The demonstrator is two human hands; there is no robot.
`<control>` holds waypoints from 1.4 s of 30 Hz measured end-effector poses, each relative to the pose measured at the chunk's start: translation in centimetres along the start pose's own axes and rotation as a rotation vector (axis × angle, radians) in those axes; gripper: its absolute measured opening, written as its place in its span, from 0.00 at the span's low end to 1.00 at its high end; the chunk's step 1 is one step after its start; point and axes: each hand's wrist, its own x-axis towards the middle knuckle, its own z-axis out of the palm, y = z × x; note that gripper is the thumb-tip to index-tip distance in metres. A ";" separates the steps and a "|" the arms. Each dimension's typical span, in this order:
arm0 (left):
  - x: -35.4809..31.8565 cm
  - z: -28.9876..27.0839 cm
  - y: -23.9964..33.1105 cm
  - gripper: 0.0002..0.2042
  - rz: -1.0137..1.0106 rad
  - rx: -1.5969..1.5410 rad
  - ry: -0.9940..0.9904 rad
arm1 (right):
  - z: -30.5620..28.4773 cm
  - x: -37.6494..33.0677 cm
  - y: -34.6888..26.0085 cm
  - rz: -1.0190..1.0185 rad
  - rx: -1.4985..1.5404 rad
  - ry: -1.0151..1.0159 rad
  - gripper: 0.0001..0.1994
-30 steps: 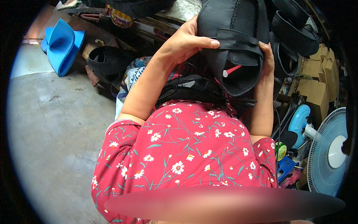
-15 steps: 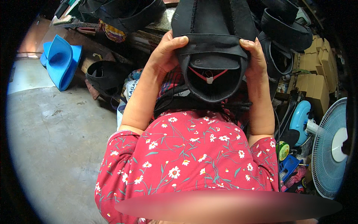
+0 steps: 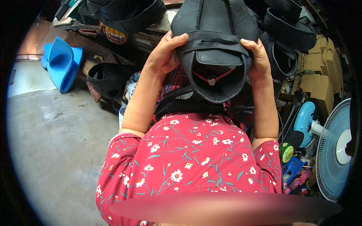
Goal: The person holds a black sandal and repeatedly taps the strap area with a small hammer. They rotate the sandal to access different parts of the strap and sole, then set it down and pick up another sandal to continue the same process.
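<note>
Head cam = L one of 2 side-by-side fisheyes, worn on head. Looks steeply down, pic upright, unmirrored. V. close to shirt (image 3: 192, 154), which fills lower ctr; L hand (image 3: 165, 54) & R hand (image 3: 258, 60) farther off, upper ctr. Wide FOV: floor (image 3: 64, 135) at L, fan (image 3: 333, 148) nr R edge; dark curved border both sides.

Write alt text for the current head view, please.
Left hand and right hand hold what looks like a black shoe upper by its sides, before a red floral top. Blue sheeting is at left, a fan at right.
</note>
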 end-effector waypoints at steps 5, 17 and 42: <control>-0.7 0.2 0.4 0.31 -0.029 0.207 0.051 | 0.0 -0.2 0.3 0.028 0.019 -0.074 0.13; -0.3 -0.1 -0.7 0.24 0.026 -0.130 0.029 | 0.8 -0.8 0.5 0.014 0.037 -0.167 0.04; 3.1 -0.3 -4.5 0.25 -0.100 -0.418 -0.169 | 1.2 0.4 1.1 0.128 0.124 -0.184 0.12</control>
